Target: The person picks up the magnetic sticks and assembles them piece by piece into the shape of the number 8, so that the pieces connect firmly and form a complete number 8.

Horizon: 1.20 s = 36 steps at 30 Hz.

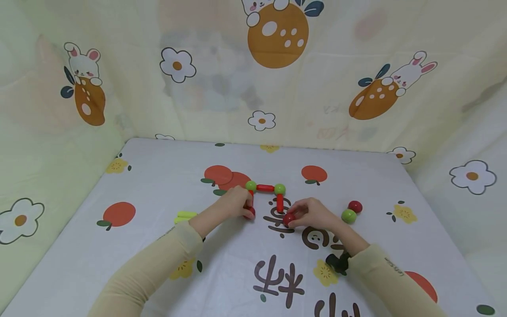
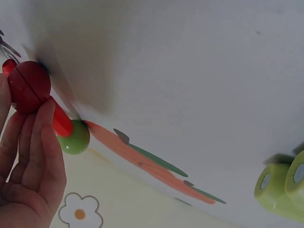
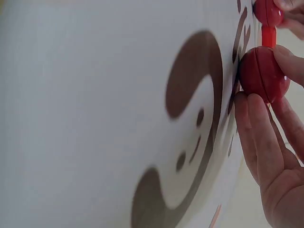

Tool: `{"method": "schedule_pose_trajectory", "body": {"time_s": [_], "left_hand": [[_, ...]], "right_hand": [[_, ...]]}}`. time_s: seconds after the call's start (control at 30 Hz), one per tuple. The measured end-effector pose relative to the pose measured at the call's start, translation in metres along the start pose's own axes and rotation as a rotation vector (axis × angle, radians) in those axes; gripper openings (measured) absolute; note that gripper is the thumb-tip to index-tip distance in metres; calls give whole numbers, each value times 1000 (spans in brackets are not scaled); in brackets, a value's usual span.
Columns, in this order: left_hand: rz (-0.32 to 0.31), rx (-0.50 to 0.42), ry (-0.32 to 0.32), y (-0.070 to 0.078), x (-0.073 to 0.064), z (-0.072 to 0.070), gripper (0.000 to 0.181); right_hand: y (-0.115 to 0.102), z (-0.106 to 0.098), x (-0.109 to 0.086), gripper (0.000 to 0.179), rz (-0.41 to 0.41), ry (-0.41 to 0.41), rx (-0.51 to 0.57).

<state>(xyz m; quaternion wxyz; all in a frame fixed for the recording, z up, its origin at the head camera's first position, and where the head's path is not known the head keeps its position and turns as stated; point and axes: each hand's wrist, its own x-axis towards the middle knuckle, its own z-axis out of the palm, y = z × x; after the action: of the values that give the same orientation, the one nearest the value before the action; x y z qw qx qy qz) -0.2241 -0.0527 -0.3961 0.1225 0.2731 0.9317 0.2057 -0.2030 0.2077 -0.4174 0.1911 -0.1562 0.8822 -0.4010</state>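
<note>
Two green balls and short red rods are joined into a three-sided frame with its open side towards me. My left hand pinches a red ball at the near end of the left rod, which the fingers partly cover in the head view. Between the fingertips and thumb of my right hand is another red ball. It sits just below the near end of the right rod, close over the printed cloth.
Yellow-green rods lie together left of my left forearm. Beyond my right wrist, a loose red ball and a green ball lie side by side. A dark object shows by the right cuff. Patterned curtains enclose the table's back and sides.
</note>
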Motion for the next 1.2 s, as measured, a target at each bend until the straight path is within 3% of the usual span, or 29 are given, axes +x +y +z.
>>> {"method": "schedule_pose_trajectory", "body": {"time_s": [0.4, 1.2], "left_hand": [[16, 9, 11, -1, 1, 1, 21], [-26, 71, -46, 8, 0, -3, 17]], "right_hand": [[-10, 16, 8, 32, -4, 61, -1], [-13, 17, 11, 31, 19, 93, -19]]}}
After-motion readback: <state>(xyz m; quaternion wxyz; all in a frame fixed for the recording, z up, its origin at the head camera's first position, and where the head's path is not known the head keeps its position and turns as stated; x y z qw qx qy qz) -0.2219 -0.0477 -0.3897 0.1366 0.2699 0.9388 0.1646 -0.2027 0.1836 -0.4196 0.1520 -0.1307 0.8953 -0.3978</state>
